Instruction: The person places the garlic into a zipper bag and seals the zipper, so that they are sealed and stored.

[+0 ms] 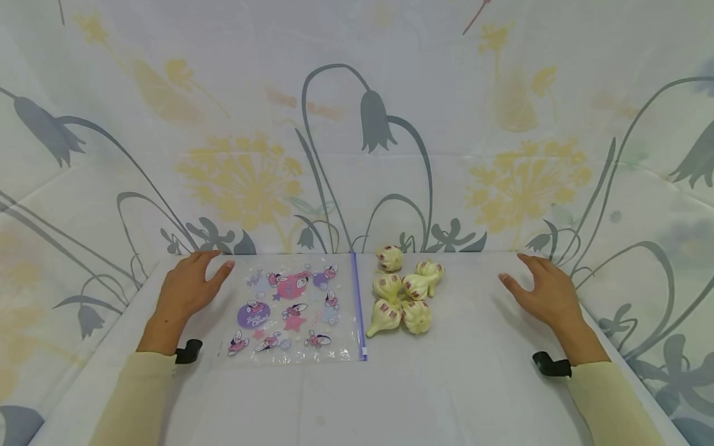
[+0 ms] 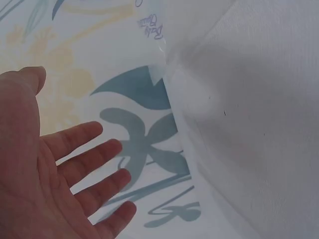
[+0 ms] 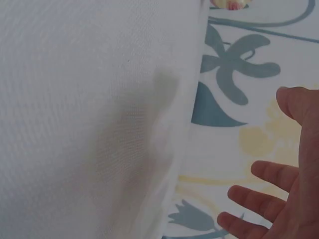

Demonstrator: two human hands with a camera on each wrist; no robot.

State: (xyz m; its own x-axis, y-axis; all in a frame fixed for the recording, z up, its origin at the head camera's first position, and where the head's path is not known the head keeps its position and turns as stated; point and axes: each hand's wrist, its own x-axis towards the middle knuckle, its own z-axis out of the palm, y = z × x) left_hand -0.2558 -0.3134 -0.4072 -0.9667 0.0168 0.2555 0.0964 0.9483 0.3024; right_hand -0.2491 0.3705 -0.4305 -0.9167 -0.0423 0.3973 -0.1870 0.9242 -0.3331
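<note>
A clear zip bag (image 1: pixel 298 313) printed with pink and purple cartoon figures lies flat on the white table (image 1: pixel 480 384), its blue zip strip along the right edge. Just right of it sits a cluster of several pale garlic bulbs (image 1: pixel 406 291). My left hand (image 1: pixel 189 285) hovers palm down by the bag's left edge, fingers spread and holding nothing; the left wrist view shows its open palm (image 2: pixel 60 169). My right hand (image 1: pixel 543 291) hovers open to the right of the garlic, apart from it, its fingers (image 3: pixel 269 199) relaxed.
A flower-printed cloth backdrop (image 1: pixel 357 136) rises behind the table and wraps both sides. The table's back edge meets it just behind the garlic. A garlic bulb (image 3: pixel 229 4) peeks in at the top of the right wrist view.
</note>
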